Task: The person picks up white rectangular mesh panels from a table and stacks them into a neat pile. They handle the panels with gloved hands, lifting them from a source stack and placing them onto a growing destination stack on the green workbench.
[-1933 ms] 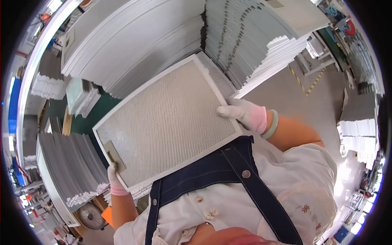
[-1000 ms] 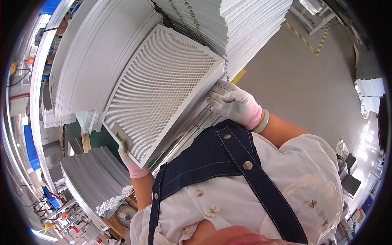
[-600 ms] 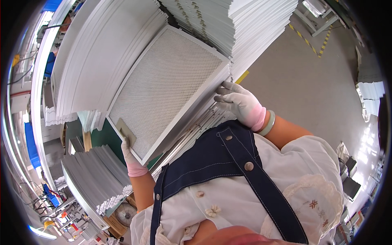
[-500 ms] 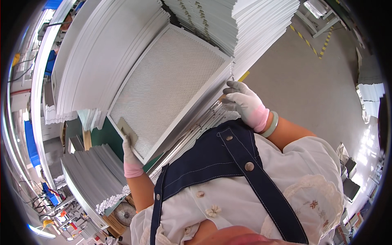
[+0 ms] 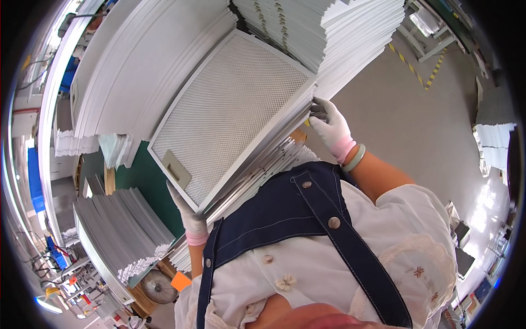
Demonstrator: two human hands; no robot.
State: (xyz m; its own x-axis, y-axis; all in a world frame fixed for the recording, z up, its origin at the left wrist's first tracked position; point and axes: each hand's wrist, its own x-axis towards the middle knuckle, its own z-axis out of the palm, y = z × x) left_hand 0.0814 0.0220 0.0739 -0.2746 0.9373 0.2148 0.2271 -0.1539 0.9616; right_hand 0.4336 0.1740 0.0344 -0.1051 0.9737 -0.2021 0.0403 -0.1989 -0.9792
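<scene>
A rectangular metal mesh filter panel point(image 5: 235, 104) with a white frame and a beige recessed handle point(image 5: 176, 166) lies face up on a stack of similar panels. Both of my hands wear white gloves with grey fingertips and pink cuffs. My left hand point(image 5: 189, 214) is at the panel's near left corner, its fingers stretched flat along the edge; the palm side is hidden. At the right end, my right hand point(image 5: 332, 130) has its fingers apart and slightly bent, the tips against the edges of the panel and stack.
Tall stacks of white panels stand at the far left point(image 5: 148, 60) and far right point(image 5: 356, 38). A lower stack of grey panels point(image 5: 120, 230) sits at left, near a green surface point(image 5: 139, 181). Yellow-black tape point(image 5: 408, 57) marks the grey floor on the right.
My left hand has slid down and right, off the handle area to the corner, its fingers straightening. My right hand has moved slightly right and down. The panel sits slightly further right in view.
</scene>
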